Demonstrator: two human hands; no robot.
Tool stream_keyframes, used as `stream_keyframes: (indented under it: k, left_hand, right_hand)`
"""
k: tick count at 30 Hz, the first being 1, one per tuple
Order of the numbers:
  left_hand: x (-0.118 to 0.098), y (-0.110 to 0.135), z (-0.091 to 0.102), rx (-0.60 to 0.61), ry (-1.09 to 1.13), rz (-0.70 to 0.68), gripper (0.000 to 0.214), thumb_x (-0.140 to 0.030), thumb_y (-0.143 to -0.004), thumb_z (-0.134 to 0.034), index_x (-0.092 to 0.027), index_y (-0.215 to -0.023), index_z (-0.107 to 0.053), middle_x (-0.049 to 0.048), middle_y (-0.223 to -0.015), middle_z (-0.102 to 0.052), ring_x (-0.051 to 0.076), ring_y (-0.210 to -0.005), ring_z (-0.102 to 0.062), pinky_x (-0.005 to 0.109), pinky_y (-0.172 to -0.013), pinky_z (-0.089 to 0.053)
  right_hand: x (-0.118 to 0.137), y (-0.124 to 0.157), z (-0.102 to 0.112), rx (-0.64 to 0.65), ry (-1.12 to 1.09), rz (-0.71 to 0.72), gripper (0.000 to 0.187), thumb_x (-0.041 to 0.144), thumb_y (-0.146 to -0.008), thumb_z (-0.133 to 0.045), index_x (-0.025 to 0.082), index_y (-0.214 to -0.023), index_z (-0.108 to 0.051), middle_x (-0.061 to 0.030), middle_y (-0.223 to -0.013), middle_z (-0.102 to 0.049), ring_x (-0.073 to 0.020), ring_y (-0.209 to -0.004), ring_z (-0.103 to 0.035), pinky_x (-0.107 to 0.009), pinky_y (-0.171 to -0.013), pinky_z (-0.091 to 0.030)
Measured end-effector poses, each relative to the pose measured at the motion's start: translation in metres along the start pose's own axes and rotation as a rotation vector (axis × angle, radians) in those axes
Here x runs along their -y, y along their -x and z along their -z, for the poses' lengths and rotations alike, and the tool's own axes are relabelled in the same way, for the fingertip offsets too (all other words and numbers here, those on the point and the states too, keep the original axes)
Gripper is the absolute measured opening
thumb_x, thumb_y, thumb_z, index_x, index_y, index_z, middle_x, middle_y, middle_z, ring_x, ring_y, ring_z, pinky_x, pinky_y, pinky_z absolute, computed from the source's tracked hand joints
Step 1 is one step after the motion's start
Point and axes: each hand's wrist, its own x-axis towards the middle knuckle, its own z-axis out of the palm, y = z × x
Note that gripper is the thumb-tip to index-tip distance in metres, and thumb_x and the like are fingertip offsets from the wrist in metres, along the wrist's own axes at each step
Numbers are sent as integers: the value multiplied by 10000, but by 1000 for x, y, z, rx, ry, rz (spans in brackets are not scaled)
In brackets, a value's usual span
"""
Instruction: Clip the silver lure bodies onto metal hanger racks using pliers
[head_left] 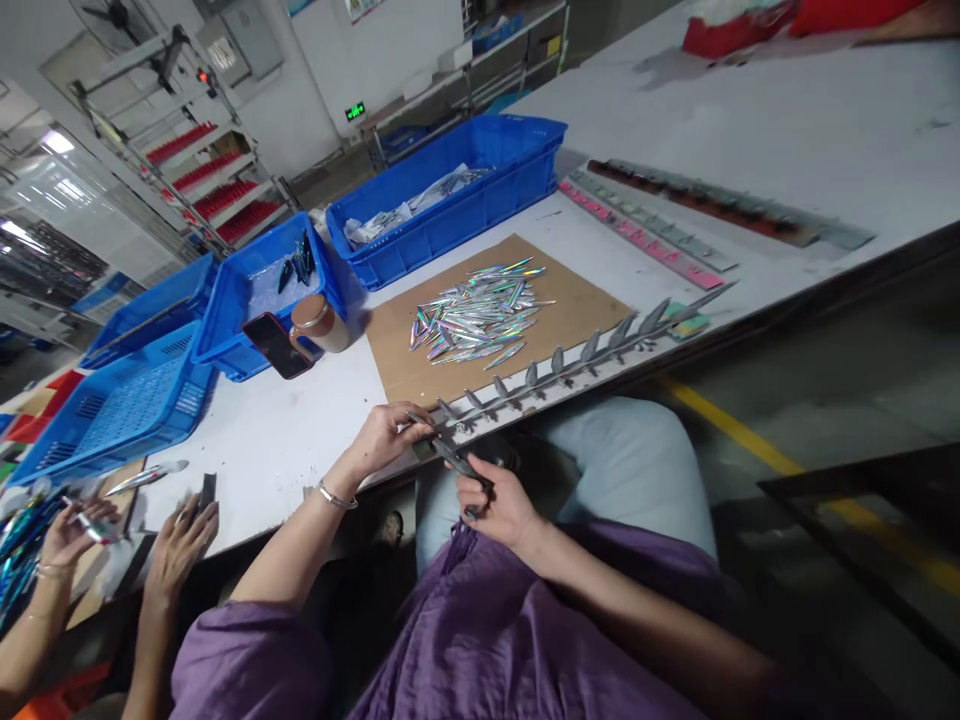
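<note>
A long rack strip lies along the table's front edge, with several grey leaf-shaped pieces standing up from it in a row. At its near left end my left hand is closed, thumb and fingertips pinching what looks like the last grey piece. My right hand, just below the edge, is wrapped round a dark hand tool that looks like pliers. The tool's front end reaches up to the strip beside my left fingertips; its exact contact is hidden. Behind the strip, a pile of shiny silver leaf-shaped pieces lies on brown cardboard.
Blue crates stand behind the cardboard and to the left, near a lidded jar and a phone. More strips lie at right, and a sponge sits by the edge. A co-worker's hands are at far left.
</note>
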Motion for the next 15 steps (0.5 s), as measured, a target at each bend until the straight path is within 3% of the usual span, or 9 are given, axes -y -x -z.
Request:
stream_keyframes:
  k: [5,10,15]
  left_hand:
    - [6,-2,-4,69,45,107,395,-496,-853,-763,-152,-1047,-758,140,-1118,-761,270,-1068,-706,346,-925,-535]
    - [8,-14,-12,115,61,141,364,-483,-881,-702,-137,-984,-749,92,-939,-753,211,-846,-674,291,-758,-522]
    - [-13,-27,-1,93,186,265,361,-487,-800,-744,-131,-851,-719,37,-749,-671,163,-703,-587,252,-655,-471]
  right_hand:
    - [-2,-15,10,115,-201,-171,312,474,-953,-602,172,-1031,-602,129,-565,-339,-42,-418,-315,-150,-491,-332]
    - [3,-23,10,83,-204,-250,346,482,-989,-524,149,-1004,-618,104,-585,-415,-59,-428,-403,-186,-499,-382]
    - [21,-13,26,-67,-79,-167,358,444,-988,-525,149,-810,-620,45,-558,-519,-78,-423,-480,-177,-425,-318]
